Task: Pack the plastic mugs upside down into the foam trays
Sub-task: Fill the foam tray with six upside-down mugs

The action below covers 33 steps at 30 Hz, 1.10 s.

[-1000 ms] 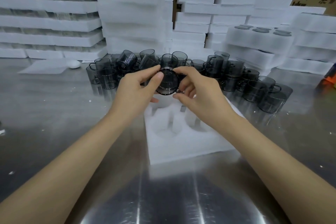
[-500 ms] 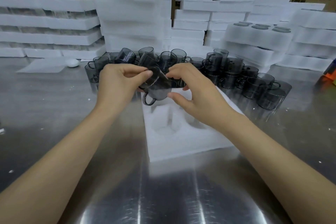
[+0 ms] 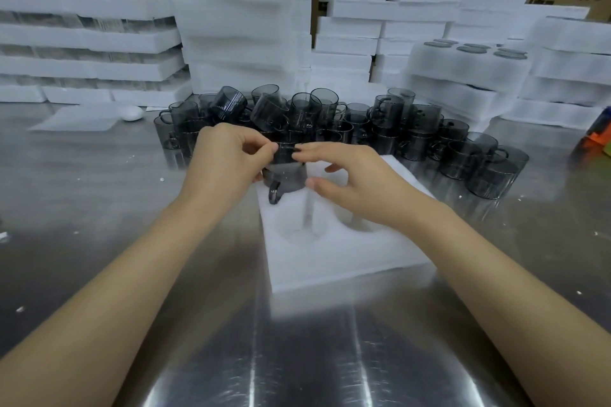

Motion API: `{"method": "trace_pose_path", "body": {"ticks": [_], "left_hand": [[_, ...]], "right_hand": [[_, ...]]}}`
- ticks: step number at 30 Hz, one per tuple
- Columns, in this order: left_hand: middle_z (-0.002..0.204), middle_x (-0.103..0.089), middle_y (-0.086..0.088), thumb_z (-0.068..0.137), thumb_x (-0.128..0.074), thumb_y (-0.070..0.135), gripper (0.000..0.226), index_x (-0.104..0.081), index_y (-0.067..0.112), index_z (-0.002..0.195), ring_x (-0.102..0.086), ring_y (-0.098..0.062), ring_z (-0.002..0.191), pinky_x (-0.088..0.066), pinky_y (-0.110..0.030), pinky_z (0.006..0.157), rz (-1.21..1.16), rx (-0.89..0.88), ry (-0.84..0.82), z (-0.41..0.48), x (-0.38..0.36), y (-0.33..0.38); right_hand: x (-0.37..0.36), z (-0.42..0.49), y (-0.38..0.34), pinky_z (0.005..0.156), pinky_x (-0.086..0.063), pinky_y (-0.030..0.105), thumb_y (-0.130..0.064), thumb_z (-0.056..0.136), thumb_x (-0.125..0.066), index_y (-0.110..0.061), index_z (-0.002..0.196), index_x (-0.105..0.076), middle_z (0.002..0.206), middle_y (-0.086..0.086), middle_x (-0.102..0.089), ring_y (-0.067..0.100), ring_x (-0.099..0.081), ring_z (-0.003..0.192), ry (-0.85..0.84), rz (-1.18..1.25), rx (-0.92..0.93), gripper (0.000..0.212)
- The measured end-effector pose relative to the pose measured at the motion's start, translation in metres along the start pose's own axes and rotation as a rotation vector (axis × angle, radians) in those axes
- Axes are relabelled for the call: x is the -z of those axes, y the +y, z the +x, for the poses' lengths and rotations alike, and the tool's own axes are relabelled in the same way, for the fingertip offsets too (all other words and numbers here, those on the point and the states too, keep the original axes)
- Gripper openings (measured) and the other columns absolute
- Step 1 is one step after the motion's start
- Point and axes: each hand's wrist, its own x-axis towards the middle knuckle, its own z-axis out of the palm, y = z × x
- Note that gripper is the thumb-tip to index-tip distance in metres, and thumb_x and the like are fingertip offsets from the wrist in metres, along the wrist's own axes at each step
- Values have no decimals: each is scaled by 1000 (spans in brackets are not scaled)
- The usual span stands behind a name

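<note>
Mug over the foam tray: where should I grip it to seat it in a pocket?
Take the mug by its smooth round wall, pinching from left and right, as the left hand and right hand do now. The handle juts toward the camera, so both flanks are bare, and the underside is free to go down into the foam tray.

Left hand (image 3: 224, 155) and right hand (image 3: 353, 182) both pinch the mug (image 3: 287, 175)
</note>
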Motion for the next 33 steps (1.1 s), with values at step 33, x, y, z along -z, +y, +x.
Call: {"method": "trace_pose_path", "body": {"ticks": [33], "left_hand": [[78, -54, 9, 87, -67, 15, 12, -67, 16, 76, -46, 11, 63, -34, -4, 61, 61, 33, -58, 0, -24, -24]], "right_hand": [[74, -16, 67, 87, -46, 30, -4, 84, -60, -19, 118, -66, 99, 4, -69, 23, -62, 96, 628, -248, -361, 38]]}}
